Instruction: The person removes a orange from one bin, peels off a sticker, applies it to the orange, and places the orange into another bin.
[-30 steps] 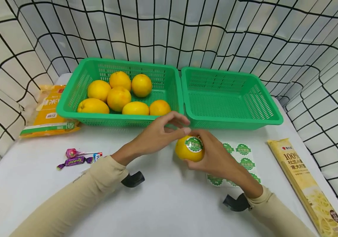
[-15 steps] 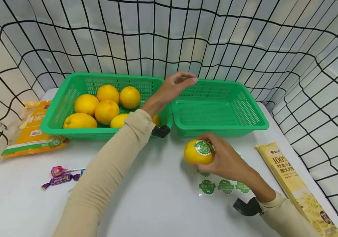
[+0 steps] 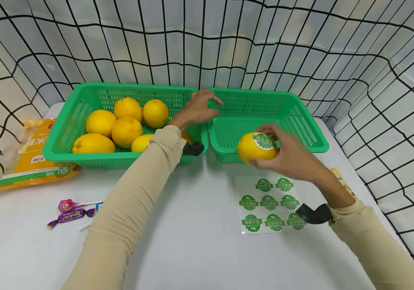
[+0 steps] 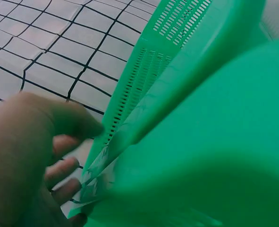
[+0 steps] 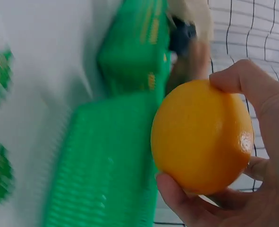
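My right hand (image 3: 294, 155) grips an orange (image 3: 252, 149) that bears a round green-and-white sticker (image 3: 263, 141). It holds the fruit above the front rim of the right green basket (image 3: 306, 121); in the right wrist view, thumb and fingers wrap the orange (image 5: 200, 137). My left hand (image 3: 197, 108) hovers by the meeting rims of the two baskets, fingers loosely bent, with nothing seen in it. The left wrist view has this hand (image 4: 30, 142) beside a green basket rim (image 4: 177, 90). Several oranges (image 3: 127, 131) lie in the left green basket (image 3: 83, 159), some partly behind my left arm.
A sheet of green stickers (image 3: 269, 203) lies in front of the right basket. At left are an orange packet (image 3: 36, 161), a lollipop (image 3: 67, 205) and a purple-wrapped candy (image 3: 70, 216). My right arm mostly covers a pasta packet (image 3: 341, 181). Black wire mesh (image 3: 214, 36) surrounds the table.
My right hand has lifted the stickered orange from near the table toward the right basket, uncovering the sticker sheet. My left hand left the orange, rose to the baskets, then shifted slightly left.
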Available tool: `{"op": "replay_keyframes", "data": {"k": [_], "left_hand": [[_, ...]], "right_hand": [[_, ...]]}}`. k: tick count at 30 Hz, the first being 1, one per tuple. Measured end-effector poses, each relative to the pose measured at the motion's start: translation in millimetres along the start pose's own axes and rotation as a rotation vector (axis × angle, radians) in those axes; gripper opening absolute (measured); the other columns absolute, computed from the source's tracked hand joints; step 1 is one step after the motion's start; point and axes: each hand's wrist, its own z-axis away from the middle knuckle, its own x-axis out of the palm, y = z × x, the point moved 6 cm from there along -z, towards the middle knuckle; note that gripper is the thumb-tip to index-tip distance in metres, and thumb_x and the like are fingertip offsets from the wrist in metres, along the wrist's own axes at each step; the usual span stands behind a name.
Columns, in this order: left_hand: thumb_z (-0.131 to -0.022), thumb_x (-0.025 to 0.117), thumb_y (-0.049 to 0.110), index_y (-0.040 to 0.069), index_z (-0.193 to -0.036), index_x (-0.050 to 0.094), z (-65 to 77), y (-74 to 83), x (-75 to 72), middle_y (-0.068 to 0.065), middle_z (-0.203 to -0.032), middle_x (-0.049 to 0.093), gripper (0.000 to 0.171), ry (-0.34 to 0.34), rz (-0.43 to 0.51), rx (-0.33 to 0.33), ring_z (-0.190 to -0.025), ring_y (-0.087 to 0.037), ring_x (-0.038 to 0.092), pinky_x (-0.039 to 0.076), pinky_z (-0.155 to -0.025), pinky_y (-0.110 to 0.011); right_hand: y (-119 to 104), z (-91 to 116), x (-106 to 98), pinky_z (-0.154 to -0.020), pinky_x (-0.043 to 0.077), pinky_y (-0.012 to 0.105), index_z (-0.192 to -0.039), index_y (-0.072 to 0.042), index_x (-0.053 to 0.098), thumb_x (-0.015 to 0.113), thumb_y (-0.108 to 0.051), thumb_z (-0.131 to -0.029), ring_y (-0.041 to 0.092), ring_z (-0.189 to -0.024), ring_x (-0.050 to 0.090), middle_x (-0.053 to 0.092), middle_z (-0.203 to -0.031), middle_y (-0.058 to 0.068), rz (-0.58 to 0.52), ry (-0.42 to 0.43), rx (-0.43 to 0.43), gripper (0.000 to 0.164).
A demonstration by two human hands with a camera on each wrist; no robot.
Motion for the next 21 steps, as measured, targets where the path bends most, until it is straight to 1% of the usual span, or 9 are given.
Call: {"op": "replay_keyframes", "data": {"k": [2, 4, 7, 11, 14, 16, 18, 21], "left_hand": [[-0.106, 0.059, 0.020, 0.013, -0.144, 0.064, 0.0, -1.8, -0.4, -0.007, -0.175, 0.019, 0.039, -0.017, -0.006, -0.012, -0.161, -0.033, 0.005, 0.019, -0.129, -0.054], [-0.106, 0.058, 0.017, 0.010, -0.147, 0.062, 0.2, -3.1, -0.9, -0.008, -0.175, 0.017, 0.041, -0.032, -0.003, -0.023, -0.160, -0.033, 0.004, 0.020, -0.129, -0.053], [-0.107, 0.057, 0.017, 0.009, -0.149, 0.058, 0.6, -4.3, -1.1, -0.008, -0.174, 0.018, 0.043, -0.051, 0.018, -0.039, -0.159, -0.030, 0.004, 0.022, -0.128, -0.052], [-0.107, 0.057, 0.017, 0.008, -0.152, 0.055, 2.2, -5.6, -4.2, -0.008, -0.172, 0.025, 0.045, -0.061, 0.033, -0.054, -0.158, -0.028, 0.009, 0.025, -0.127, -0.050], [-0.107, 0.055, 0.017, 0.007, -0.153, 0.052, 2.5, -6.3, -5.2, -0.008, -0.171, 0.028, 0.047, -0.072, 0.027, -0.061, -0.157, -0.027, 0.011, 0.025, -0.127, -0.049], [-0.107, 0.055, 0.017, 0.008, -0.154, 0.051, 1.8, -5.9, -4.3, -0.008, -0.171, 0.027, 0.048, -0.082, 0.024, -0.060, -0.157, -0.027, 0.011, 0.024, -0.127, -0.049], [-0.107, 0.055, 0.017, 0.008, -0.154, 0.050, 1.1, -5.2, -2.5, -0.008, -0.171, 0.026, 0.048, -0.094, 0.028, -0.058, -0.158, -0.027, 0.010, 0.024, -0.128, -0.049], [-0.107, 0.055, 0.017, 0.008, -0.156, 0.047, 2.8, -5.0, -3.6, -0.008, -0.172, 0.024, 0.050, -0.111, 0.036, -0.059, -0.158, -0.027, 0.010, 0.024, -0.128, -0.050]], "right_hand": [[-0.1, -16.8, -13.1, -0.092, 0.058, 0.048, -0.144, -0.009, 0.049, 0.082, -0.030, -0.089, 0.037, -0.122, 0.059, 0.057, -0.143, 0.018, -0.009, -0.019, -0.008, 0.068], [1.7, -36.8, -23.1, -0.091, 0.056, 0.048, -0.144, -0.008, 0.048, 0.081, -0.030, -0.089, 0.036, -0.122, 0.059, 0.057, -0.145, 0.020, 0.007, -0.044, -0.010, 0.068], [9.7, -72.6, -27.4, -0.090, 0.056, 0.048, -0.144, -0.008, 0.048, 0.080, -0.034, -0.088, 0.036, -0.117, 0.062, 0.056, -0.146, 0.023, 0.071, -0.103, -0.014, 0.069], [23.1, -122.3, -14.6, -0.095, 0.054, 0.049, -0.147, -0.006, 0.045, 0.078, -0.037, -0.090, 0.037, -0.117, 0.062, 0.055, -0.147, 0.026, 0.184, -0.236, 0.026, 0.072], [31.3, -150.7, 0.8, -0.101, 0.051, 0.052, -0.150, -0.004, 0.040, 0.076, -0.034, -0.094, 0.038, -0.121, 0.059, 0.054, -0.146, 0.027, 0.246, -0.345, 0.074, 0.073], [36.0, -163.5, 10.4, -0.103, 0.050, 0.053, -0.152, -0.004, 0.037, 0.074, -0.034, -0.095, 0.038, -0.122, 0.056, 0.053, -0.145, 0.027, 0.281, -0.402, 0.113, 0.074], [40.1, -172.1, 19.2, -0.105, 0.048, 0.054, -0.153, -0.004, 0.035, 0.073, -0.035, -0.096, 0.038, -0.122, 0.054, 0.051, -0.144, 0.026, 0.309, -0.447, 0.145, 0.075], [42.0, -181.9, 30.3, -0.108, 0.046, 0.055, -0.155, -0.005, 0.032, 0.071, -0.036, -0.098, 0.039, -0.123, 0.051, 0.049, -0.145, 0.026, 0.314, -0.483, 0.182, 0.075]]}}
